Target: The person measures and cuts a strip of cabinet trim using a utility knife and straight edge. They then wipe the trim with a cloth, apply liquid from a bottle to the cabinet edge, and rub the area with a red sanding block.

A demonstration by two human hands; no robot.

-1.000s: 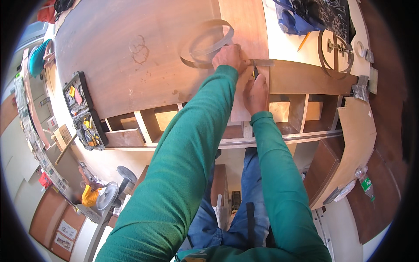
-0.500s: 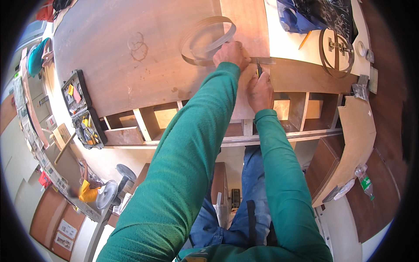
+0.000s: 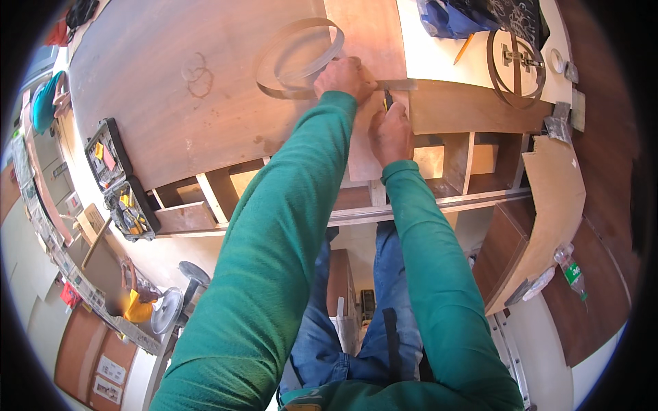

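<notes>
Left hand (image 3: 345,79) — fingers curled closed on a coiled brown strip (image 3: 291,93); right hand (image 3: 393,133) — fingers wrapped around a black-and-yellow cutter (image 3: 388,101), near the strip's end.

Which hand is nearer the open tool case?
Left. The left hand is right of the tool case, across the brown panel; the right hand is farther right, holding a cutter.

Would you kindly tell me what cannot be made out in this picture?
In the head view:
The brown strip under the left hand: hidden by that hand.
The black-and-yellow tool, lower part: covered by the right hand.
The blue bag: cut off by the top edge.
Tools in the black case: too small to identify.
</notes>
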